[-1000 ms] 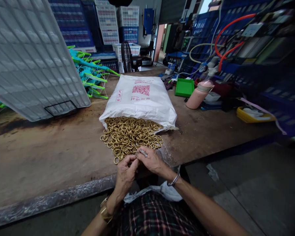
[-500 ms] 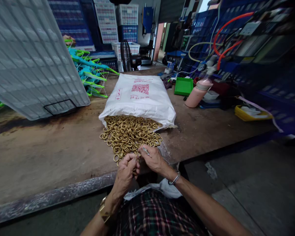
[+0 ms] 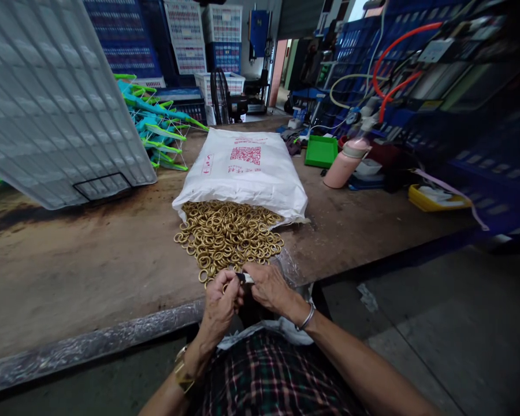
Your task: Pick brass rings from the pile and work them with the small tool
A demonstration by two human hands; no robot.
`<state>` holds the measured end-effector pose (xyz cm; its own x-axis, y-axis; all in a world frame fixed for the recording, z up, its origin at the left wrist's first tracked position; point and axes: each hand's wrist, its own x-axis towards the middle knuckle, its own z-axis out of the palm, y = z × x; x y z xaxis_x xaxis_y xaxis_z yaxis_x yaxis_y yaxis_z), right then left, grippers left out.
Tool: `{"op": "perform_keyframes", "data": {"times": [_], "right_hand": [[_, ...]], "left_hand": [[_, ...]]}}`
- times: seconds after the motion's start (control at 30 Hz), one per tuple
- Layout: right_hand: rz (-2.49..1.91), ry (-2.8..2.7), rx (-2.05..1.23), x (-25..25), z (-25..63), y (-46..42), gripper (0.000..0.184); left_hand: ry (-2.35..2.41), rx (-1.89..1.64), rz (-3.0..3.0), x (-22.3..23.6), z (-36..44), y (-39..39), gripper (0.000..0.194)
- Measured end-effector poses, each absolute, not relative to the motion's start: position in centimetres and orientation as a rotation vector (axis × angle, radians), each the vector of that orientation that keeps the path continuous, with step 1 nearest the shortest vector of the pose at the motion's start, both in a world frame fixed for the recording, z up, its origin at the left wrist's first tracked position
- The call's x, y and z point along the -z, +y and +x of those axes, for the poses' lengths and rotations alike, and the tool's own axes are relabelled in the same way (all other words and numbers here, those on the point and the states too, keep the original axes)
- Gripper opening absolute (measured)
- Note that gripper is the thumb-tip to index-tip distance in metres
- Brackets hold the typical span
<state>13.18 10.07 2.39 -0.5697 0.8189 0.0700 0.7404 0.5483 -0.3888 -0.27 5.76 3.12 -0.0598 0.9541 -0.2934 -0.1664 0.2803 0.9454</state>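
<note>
A pile of gold rings [image 3: 227,237] spills from the open mouth of a white sack [image 3: 245,170] lying on the worn wooden bench [image 3: 91,271]. Both hands meet at the bench's near edge, just in front of the pile. My left hand [image 3: 220,303] is closed, pinching a gold ring between thumb and fingers. My right hand [image 3: 266,286] is closed on a small silver-grey piece [image 3: 245,278], its tip pointing at the left hand's ring. A gold watch sits on the left wrist, a silver bangle on the right.
A large white grid panel [image 3: 56,104] leans at the left. Green and teal plastic parts [image 3: 160,127] lie behind it. A green tray [image 3: 320,151], a pink bottle [image 3: 345,164] and a yellow tray [image 3: 437,199] stand to the right. Stacked crates fill the background.
The hands have drawn slightly nearer to the bench edge. The silver piece in the right hand has swung from pointing up to pointing at the left hand's ring.
</note>
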Motion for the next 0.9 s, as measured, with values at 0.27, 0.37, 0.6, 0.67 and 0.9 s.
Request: {"op": "perform_keyframes", "data": {"times": [0.27, 0.37, 0.6, 0.67, 0.9], "right_hand": [[-1.489, -2.346, -0.459, -2.6, 15.5, 10.7, 0.023], [-1.366, -2.324, -0.569, -2.3, 17.4, 9.6, 0.021], [-1.223, -2.328, -0.941, 1.2, 19.7, 4.9, 0.022], [-1.297, -2.214, -1.108, 2.3, 19.5, 4.2, 0.024], [-1.407, -2.049, -1.463, 4.3, 19.2, 2.3, 0.034]], "left_hand": [[1.044, -0.737, 0.739, -3.3, -0.5, 2.2, 0.029], [0.962, -0.712, 0.440, -1.5, -0.9, 1.0, 0.025], [1.028, -0.741, -0.064, 3.0, -1.8, 1.2, 0.004], [1.056, -0.757, -0.116, 3.3, -1.7, 1.4, 0.004], [1.152, -0.861, -0.174, 4.0, -0.1, 2.0, 0.023]]}}
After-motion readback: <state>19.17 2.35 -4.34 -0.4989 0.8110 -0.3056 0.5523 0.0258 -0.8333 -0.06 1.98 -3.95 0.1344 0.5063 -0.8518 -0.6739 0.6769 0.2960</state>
